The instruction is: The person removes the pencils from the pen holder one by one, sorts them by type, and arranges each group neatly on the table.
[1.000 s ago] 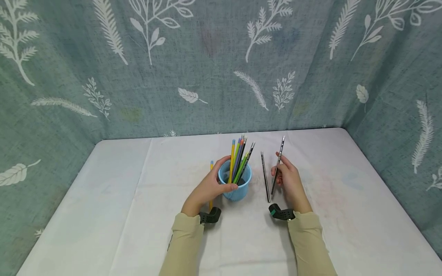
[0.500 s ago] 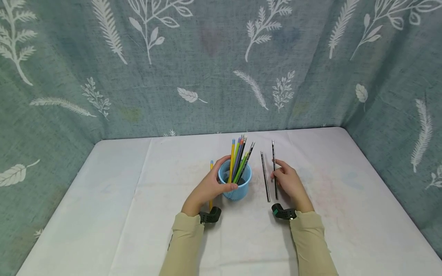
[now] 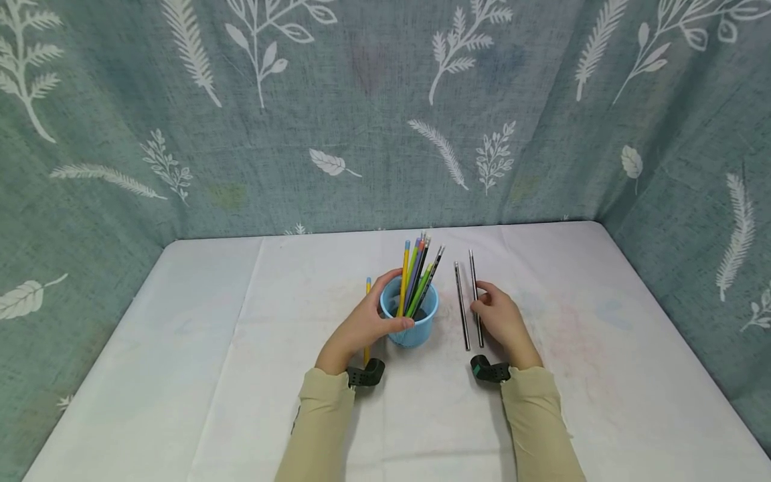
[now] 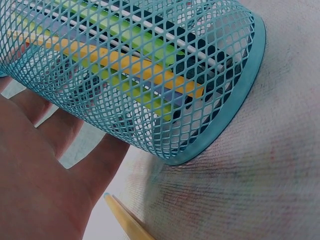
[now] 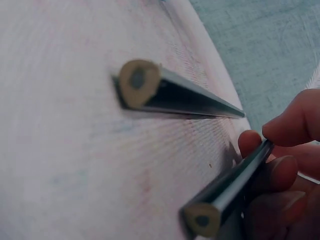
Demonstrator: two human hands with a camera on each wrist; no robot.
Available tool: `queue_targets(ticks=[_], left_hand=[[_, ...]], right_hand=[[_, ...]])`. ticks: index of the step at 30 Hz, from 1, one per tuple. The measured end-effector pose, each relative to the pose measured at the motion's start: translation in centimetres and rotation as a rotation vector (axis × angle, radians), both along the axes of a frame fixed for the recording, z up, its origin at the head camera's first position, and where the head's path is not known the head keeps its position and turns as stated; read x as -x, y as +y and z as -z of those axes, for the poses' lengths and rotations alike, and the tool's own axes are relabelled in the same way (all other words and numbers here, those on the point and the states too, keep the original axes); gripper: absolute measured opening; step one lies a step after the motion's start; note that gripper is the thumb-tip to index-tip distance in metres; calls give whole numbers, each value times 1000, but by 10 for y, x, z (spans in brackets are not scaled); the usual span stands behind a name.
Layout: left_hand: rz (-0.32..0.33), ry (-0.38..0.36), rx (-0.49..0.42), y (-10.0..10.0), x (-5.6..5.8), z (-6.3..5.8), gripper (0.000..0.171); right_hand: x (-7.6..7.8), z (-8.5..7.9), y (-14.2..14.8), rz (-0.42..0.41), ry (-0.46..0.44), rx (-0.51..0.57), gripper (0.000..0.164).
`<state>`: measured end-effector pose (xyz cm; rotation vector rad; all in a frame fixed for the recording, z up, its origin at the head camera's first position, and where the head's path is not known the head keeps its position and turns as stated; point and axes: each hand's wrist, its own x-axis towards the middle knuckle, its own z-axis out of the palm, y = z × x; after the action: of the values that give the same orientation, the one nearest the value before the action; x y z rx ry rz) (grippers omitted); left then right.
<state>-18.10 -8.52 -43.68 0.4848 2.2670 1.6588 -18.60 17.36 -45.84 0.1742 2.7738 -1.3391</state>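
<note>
My left hand curls round a light-blue mesh pencil cup, thumb at its front rim and fingers behind. Several yellow, green, purple and black pencils stand slanted inside; their lower ends show through the mesh in the left wrist view. To the right of the cup, my right hand pinches a black pencil between thumb and fingers, close over the table. Its flat, unsharpened end faces the right wrist camera. Just left of it, a second black pencil lies almost parallel on the cloth.
A yellow pencil with a blue tip lies left of the cup, partly hidden by the left hand. White cloth covers the table. A grey-green leaf-print curtain rises along the back and sides.
The right hand has lowered its black pencil and turned it from a rightward slant to nearly parallel with the lying one, its top end shifting left. The left hand stays at the cup.
</note>
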Motion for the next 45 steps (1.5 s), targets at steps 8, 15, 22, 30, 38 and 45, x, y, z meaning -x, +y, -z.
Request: queue_targets(ticks=[8,15,22,30,38,45], left_hand=[[-5,0,9,0,1,0,79],[-5,5,3,0,-1,-1,79],[-1,-4,-3,1,0,0,78],[18,-52,3,2,-8,-21,78],[34,-44,1,1,-7,-18,80],[0,3,-8,1,-1,1,79]], right_hand=[[0,0,-1,-3,10,-97,50],[-1,-2,-3,-10,33,-124,48],[-1,0,-3,-11,42,-141,48],[1,2,-2,-11,48,-148,49],[-1,1,-1,-13,44,-150,54],[-1,1,-1,-1,41,-140,55]])
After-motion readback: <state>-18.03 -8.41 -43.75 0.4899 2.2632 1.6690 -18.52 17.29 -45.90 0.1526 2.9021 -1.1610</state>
